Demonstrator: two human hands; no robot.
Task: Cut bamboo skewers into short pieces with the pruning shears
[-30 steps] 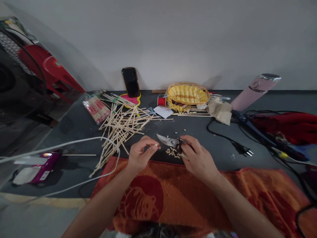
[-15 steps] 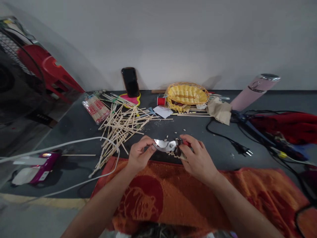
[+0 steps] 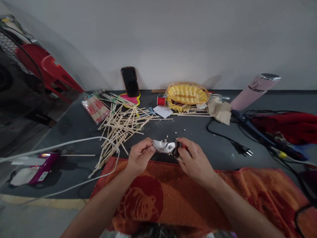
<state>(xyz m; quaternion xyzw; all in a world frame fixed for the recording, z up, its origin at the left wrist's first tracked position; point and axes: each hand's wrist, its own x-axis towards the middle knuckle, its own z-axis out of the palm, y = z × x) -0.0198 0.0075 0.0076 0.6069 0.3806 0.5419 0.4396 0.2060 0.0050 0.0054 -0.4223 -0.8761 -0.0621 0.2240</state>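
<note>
A pair of pruning shears [image 3: 164, 146] lies level between my two hands, its metal blade pointing left. My right hand [image 3: 195, 159] is closed around the dark and red handles. At the blade's tip, the thumb and fingers of my left hand [image 3: 140, 155] are pinched together; the blade end meets them, and I cannot make out whether anything else is between them. Several short cut stick pieces [image 3: 175, 133] are scattered on the dark table just beyond the shears. Beneath my wrists spreads an orange towel [image 3: 183, 195].
Loose wooden sticks [image 3: 121, 124] are heaped at left, beside a packet [image 3: 96, 109]. A phone [image 3: 130, 82], red thread spool [image 3: 161, 100], yellow basket [image 3: 187, 94] and pink flask [image 3: 255, 92] stand along the wall. A white cable [image 3: 74, 141] crosses the left; a black plug [image 3: 244, 150] lies right.
The shears have turned slightly between my hands, and my right hand has shifted a little to the left. The things on the table stay where they were.
</note>
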